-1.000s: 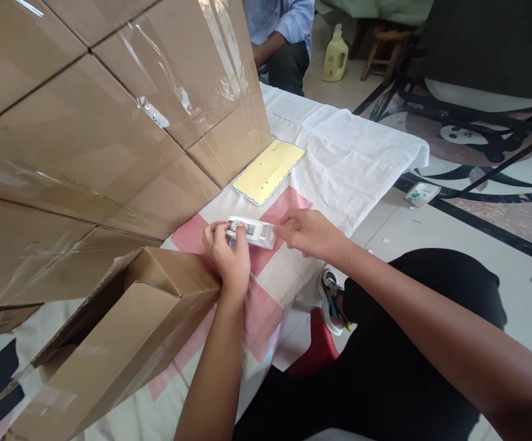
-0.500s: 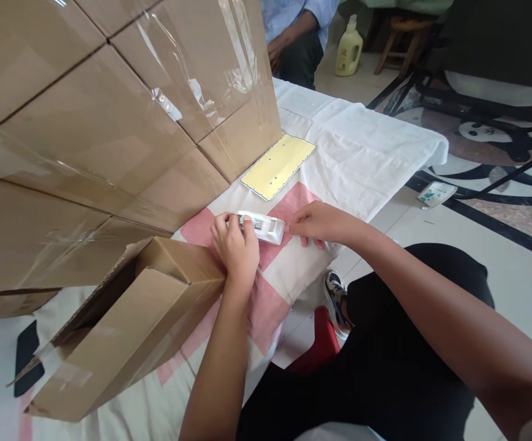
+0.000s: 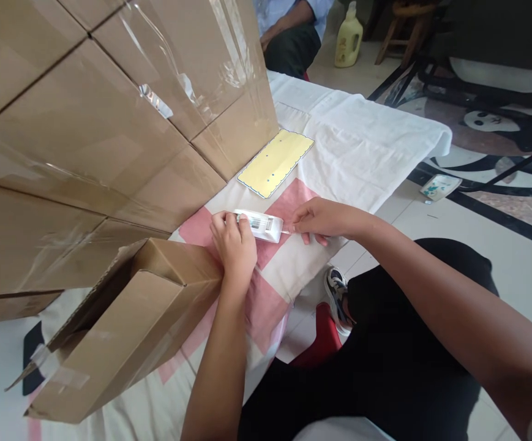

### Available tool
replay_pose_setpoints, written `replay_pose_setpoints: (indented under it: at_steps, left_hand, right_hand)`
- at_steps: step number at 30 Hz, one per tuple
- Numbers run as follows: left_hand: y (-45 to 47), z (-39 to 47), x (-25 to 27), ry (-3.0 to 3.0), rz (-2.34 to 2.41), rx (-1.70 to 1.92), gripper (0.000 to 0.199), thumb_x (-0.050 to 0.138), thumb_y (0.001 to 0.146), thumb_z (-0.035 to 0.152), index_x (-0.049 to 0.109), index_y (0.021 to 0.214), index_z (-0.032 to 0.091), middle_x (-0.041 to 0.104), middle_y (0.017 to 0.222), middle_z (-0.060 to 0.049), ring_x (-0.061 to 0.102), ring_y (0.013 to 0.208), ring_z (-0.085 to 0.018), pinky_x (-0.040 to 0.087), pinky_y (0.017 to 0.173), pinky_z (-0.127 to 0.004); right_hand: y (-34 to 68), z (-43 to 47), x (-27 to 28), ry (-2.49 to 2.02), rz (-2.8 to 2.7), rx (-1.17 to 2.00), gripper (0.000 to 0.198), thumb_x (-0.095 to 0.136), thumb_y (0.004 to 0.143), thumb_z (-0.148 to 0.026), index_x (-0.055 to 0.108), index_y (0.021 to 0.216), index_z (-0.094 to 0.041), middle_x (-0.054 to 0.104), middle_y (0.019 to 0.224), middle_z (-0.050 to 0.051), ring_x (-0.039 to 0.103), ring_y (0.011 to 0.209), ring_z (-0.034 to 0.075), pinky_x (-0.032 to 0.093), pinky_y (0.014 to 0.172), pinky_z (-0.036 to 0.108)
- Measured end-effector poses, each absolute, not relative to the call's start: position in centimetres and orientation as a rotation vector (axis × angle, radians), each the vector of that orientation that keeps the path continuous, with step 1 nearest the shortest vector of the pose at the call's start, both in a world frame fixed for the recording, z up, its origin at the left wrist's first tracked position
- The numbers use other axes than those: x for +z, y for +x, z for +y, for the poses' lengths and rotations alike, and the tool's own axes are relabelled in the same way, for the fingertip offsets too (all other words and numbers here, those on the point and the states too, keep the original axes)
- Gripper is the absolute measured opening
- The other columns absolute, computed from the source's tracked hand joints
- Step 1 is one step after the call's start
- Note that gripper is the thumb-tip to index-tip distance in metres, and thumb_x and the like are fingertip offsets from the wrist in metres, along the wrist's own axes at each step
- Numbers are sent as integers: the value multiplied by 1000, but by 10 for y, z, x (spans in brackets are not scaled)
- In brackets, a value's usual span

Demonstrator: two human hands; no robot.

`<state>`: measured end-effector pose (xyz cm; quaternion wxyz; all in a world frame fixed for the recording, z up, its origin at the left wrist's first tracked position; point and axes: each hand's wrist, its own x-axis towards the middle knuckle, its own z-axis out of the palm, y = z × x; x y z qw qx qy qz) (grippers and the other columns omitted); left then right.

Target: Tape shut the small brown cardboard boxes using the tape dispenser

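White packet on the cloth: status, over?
Left hand grips white packet. Right hand pinches thin strip at its end. Open carton beside left wrist, yellow card beyond.

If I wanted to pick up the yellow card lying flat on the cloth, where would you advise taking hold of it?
Probably by its near short end, coming from the table's open right side. The yellow card lies flat, so a pinch at an edge suits it; its far end sits close against the stacked cartons, while the near end has bare cloth around it.
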<state>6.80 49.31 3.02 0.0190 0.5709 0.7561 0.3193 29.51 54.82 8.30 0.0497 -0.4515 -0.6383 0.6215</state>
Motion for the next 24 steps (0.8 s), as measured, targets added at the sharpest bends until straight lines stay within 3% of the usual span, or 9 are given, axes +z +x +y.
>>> replay_pose_setpoints:
  at_steps: [6,24]
  left_hand:
    - [70,493,40,1650,2375,892,30,39,102,31,65,91,21,61,131,-15,56,124,-36,42,108,-53]
    - [70,491,36,1661,2401,912,32,40,102,32,69,95,21,63,131,-14,56,123,-36,41,104,-52]
  right_hand:
    - [285,548,90,-1438,-2058,1783,16,63,96,-16,68,81,-15,71,77,1,54,48,7,40,59,25]
    - [296,546,101,-1431,-2112,1731,12,63,92,-17,64,80,-16,72,83,2,58,52,10,38,56,25]
